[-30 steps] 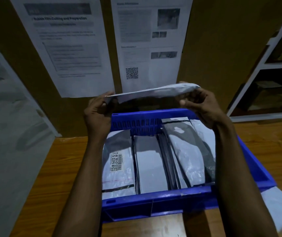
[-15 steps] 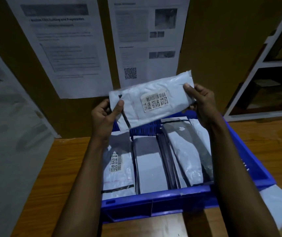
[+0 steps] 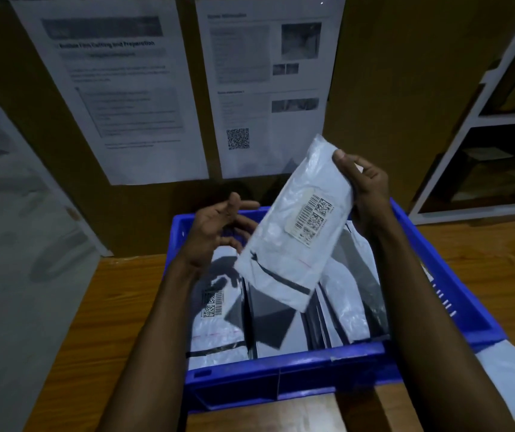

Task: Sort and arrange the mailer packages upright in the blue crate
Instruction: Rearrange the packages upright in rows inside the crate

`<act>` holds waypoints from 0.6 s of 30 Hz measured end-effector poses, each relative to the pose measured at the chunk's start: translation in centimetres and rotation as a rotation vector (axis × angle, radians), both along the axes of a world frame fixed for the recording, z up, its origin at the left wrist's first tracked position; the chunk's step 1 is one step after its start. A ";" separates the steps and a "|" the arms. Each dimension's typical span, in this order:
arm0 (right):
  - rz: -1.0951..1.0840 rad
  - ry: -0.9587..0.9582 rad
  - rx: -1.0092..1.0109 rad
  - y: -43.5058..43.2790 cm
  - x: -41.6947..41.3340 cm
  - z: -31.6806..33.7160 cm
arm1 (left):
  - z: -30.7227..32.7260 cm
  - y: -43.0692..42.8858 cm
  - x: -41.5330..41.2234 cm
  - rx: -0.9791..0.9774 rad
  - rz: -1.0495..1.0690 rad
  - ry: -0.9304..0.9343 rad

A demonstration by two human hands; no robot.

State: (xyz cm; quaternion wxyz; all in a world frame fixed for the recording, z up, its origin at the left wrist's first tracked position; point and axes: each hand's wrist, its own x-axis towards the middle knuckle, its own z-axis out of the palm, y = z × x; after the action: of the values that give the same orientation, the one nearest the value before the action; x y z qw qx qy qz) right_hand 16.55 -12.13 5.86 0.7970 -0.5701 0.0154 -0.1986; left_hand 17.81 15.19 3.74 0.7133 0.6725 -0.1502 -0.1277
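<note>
A white mailer with a barcode label hangs tilted above the blue crate, its long axis running from upper right to lower left. My right hand grips its upper end, thumb on the front face. My left hand hovers just left of the mailer with fingers loosely spread, holding nothing. Several white and grey mailers stand in rows inside the crate, one showing a barcode label at the left.
The crate rests on a wooden table. Another white mailer lies on the table to the crate's right. A brown board with two printed sheets stands behind. White shelving is at the far right.
My left hand has let go of the mailer and opened. The right hand has swung the mailer from lying across to hanging nearly lengthwise, lower over the crate.
</note>
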 end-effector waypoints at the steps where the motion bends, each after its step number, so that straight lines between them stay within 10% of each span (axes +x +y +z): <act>1: -0.009 -0.003 0.001 0.2 0.2 -0.2 | -0.1 -0.6 -0.4 0.018 -0.055 0.014; 18: 0.342 0.239 -0.258 3.8 0.3 -1.3 | -0.6 -2.2 -0.6 -0.202 0.138 0.042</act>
State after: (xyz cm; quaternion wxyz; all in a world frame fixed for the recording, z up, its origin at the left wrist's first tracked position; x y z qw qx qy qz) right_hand 16.82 -8.33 4.60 0.7321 -0.6810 -0.0126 0.0081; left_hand 17.17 12.98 3.18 0.7874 0.6033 -0.1006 -0.0765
